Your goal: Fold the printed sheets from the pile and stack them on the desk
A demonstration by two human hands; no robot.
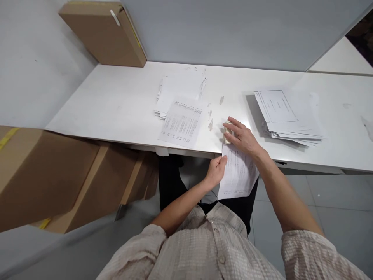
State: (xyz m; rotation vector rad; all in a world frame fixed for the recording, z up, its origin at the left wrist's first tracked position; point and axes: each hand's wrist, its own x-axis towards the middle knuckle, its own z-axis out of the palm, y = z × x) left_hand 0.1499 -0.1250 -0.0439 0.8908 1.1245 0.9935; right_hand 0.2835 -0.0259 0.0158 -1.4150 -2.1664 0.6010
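Pinched between the thumb and fingers of my left hand [217, 171] is the left edge of a printed paper sheet [237, 175]. This sheet hangs over the table's front edge above my lap; I cannot tell if it is one sheet or several. My right hand [241, 136] lies over a small cream-coloured stapler [227, 134], its fingers across the top. The stapler sits at the sheet's upper left corner, near the table edge, partly hidden by the fingers. Left of it lies another printed sheet [182, 122], overlapping a pile of white papers [182, 85].
A thicker stack of papers [287, 111] stands to the right on the white table [116, 105]. At the back left a cardboard box [107, 37] leans by the wall. More cardboard boxes [58, 171] are below the table on the left. A grey panel [233, 31] borders the back.
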